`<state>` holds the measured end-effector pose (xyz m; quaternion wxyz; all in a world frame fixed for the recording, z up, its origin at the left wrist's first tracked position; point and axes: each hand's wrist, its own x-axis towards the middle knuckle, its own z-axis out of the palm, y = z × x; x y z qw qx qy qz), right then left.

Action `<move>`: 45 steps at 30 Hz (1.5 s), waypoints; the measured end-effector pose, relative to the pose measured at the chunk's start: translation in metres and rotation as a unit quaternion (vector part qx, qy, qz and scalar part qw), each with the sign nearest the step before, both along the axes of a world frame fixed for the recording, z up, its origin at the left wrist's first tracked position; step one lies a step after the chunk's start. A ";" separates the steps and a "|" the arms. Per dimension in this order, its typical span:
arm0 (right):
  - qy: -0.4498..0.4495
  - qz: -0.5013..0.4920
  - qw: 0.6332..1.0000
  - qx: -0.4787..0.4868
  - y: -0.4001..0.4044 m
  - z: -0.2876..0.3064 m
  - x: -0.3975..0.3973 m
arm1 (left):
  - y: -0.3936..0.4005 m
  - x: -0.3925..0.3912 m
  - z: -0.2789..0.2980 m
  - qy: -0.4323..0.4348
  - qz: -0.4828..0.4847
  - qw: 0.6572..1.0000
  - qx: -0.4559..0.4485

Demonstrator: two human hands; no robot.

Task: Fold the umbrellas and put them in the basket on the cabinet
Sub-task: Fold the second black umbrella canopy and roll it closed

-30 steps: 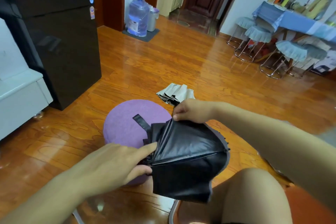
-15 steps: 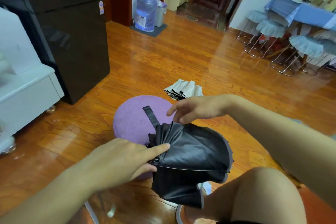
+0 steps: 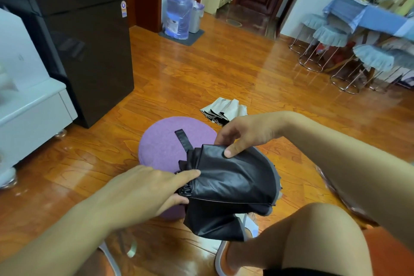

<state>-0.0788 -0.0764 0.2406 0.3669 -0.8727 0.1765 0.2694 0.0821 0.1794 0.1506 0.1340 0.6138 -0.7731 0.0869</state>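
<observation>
A black folding umbrella [image 3: 233, 184] hangs collapsed over a purple round stool [image 3: 165, 148], its canopy loose in wide folds and its strap [image 3: 182, 140] sticking up to the left. My left hand [image 3: 152, 188] grips the umbrella's gathered end, index finger lying along the fabric. My right hand [image 3: 244, 134] pinches the top fold of the canopy between thumb and fingers. A second umbrella [image 3: 224, 111], cream outside and black inside, lies folded flat on the floor behind the stool. No basket is in view.
A black fridge [image 3: 89, 40] stands at left beside a white cabinet [image 3: 33, 107]. A water bottle [image 3: 178, 13] and a bin are at the back. Stools [image 3: 331, 38] and a blue-clothed table [image 3: 363, 15] fill the right. My knee [image 3: 324, 237] is at lower right.
My right hand let go of the canopy edge, lifted with fingers spread, then came back down and now pinches the top fold. The left hand kept its grip on the gathered end.
</observation>
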 end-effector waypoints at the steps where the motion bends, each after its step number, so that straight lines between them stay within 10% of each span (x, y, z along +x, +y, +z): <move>1: -0.011 -0.008 1.000 0.002 -0.002 -0.001 -0.002 | 0.000 0.000 0.001 0.000 -0.002 1.000 0.001; 7: -0.143 -0.037 0.984 -0.095 -0.001 -0.004 0.001 | -0.001 -0.004 0.007 -0.003 -0.041 0.999 -0.005; 12: -0.082 0.020 0.985 -0.150 -0.002 -0.027 0.020 | -0.004 0.003 -0.001 0.025 -0.056 0.998 -0.007; 18: -0.143 0.012 0.933 -0.329 -0.009 -0.015 0.045 | -0.013 0.021 -0.012 0.153 0.052 0.977 0.136; 22: -0.400 -0.145 0.832 -0.357 -0.008 0.011 0.024 | -0.024 0.018 -0.013 0.380 0.132 0.909 0.109; 26: -0.433 -0.337 0.776 -0.310 -0.004 -0.007 -0.031 | -0.030 0.008 0.001 0.628 0.169 0.758 0.055; 32: -0.279 -0.476 0.834 -0.024 0.000 -0.046 -0.074 | -0.026 0.023 0.014 0.683 0.199 0.701 0.038; 45: -0.230 -0.322 0.918 -0.010 -0.001 -0.035 -0.063 | -0.020 0.025 0.026 0.678 0.201 0.698 0.109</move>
